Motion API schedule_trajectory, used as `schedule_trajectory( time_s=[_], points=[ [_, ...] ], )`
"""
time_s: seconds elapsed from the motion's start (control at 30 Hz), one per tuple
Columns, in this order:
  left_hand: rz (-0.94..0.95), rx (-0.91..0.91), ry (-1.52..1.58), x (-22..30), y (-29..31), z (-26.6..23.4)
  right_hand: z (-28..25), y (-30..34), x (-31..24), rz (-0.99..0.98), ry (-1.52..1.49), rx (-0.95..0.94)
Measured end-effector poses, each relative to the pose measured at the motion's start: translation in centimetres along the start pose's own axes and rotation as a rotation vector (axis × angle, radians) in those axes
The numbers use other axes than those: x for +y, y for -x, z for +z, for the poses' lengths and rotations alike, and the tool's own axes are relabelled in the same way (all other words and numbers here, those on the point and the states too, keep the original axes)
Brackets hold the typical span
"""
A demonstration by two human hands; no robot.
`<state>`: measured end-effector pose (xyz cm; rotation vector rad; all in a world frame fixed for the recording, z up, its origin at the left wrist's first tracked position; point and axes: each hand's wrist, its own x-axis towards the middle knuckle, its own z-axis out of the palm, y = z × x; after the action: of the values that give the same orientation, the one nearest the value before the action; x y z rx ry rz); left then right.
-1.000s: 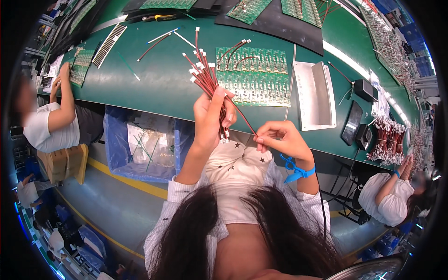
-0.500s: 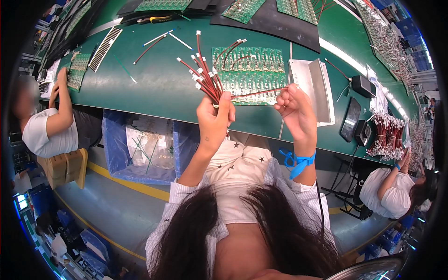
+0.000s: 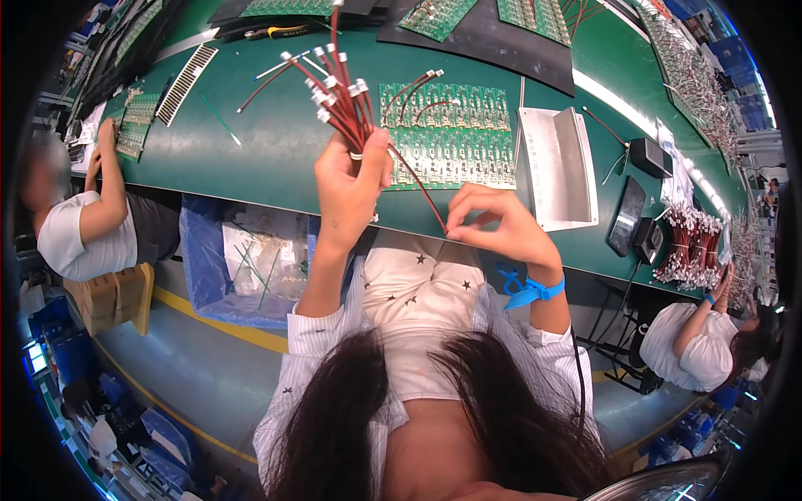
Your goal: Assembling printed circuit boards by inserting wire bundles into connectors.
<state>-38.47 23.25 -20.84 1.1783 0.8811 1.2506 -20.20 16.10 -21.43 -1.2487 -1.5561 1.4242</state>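
My left hand [image 3: 351,179] is closed round a bundle of wire leads [image 3: 344,104], dark red and black with white plugs fanned out at the top. One lead [image 3: 420,185] stretches from the bundle down to my right hand [image 3: 493,224], whose thumb and forefinger pinch its end. A blue strap [image 3: 535,292] circles my right wrist. Beyond my hands, on the green bench, lies a panel of small green circuit boards [image 3: 451,142]. A few leads [image 3: 411,90] lie across its upper left part.
Right of the panel stands a bent metal plate [image 3: 558,167], then a phone [image 3: 626,215], small black boxes [image 3: 651,156] and a tied heap of leads [image 3: 689,246]. A blue-lined bin [image 3: 209,275] sits below the bench's edge. Co-workers sit at left [image 3: 88,221] and right [image 3: 693,338].
My left hand has moved left and a little up with the bundle. My right hand has come down and left, so the stretched lead now slants downward instead of running nearly level.
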Motion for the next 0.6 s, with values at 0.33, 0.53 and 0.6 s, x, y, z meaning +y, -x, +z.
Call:
schedule_trajectory(
  time_s=[0.33,0.53,0.6],
  points=[
    [-0.117,0.022,0.123,-2.3,-0.1,-1.6,-0.2,-0.7,0.2,0.027,-0.388,-0.064],
    [-0.335,0.083,0.315,-6.3,1.2,-2.1,-1.8,-7.3,3.1,-0.118,0.182,0.560],
    [-0.359,0.084,0.324,-7.0,1.4,-1.9,-1.8,-9.0,4.1,-0.184,0.336,0.588]
  ],
)
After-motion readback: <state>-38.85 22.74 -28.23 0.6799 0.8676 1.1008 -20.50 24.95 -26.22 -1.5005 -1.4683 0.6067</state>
